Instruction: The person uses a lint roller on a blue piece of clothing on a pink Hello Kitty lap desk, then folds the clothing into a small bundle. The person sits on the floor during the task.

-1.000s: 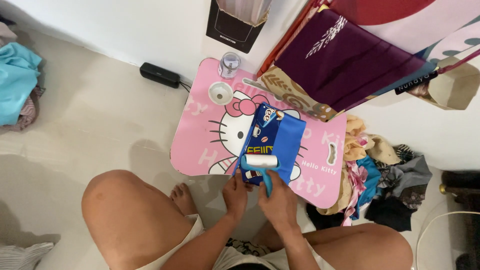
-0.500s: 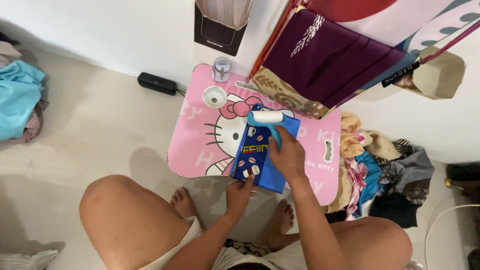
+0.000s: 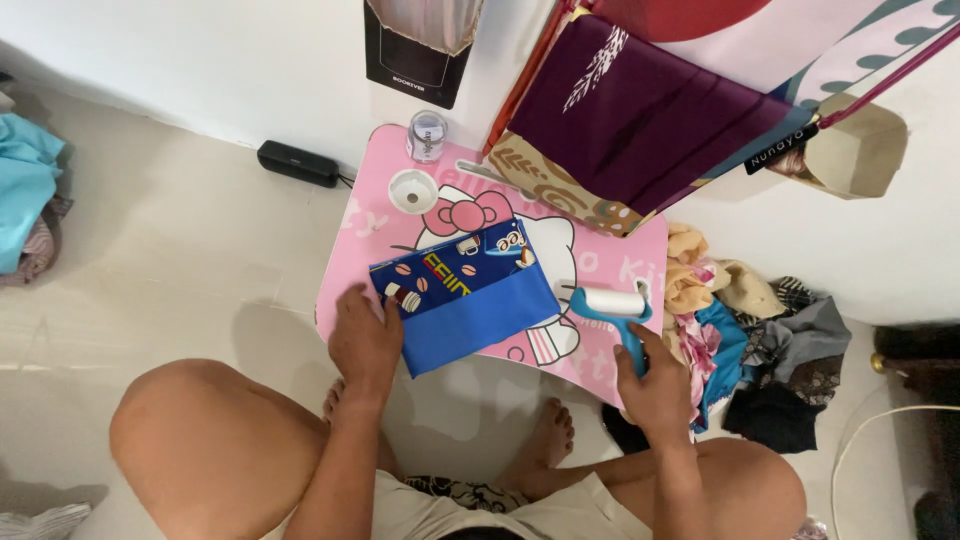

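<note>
Sitting on the floor, the person presses the left hand [image 3: 365, 340] flat, fingers spread, on the near corner of a blue cloth [image 3: 465, 295] on the pink table [image 3: 350, 265]. The right hand [image 3: 655, 385] wraps tight around a blue lint roller [image 3: 612, 305] beside it.

Soft, even daylight fills the room; faint shadows lie under the legs, focus is sharp, without glare.
</note>
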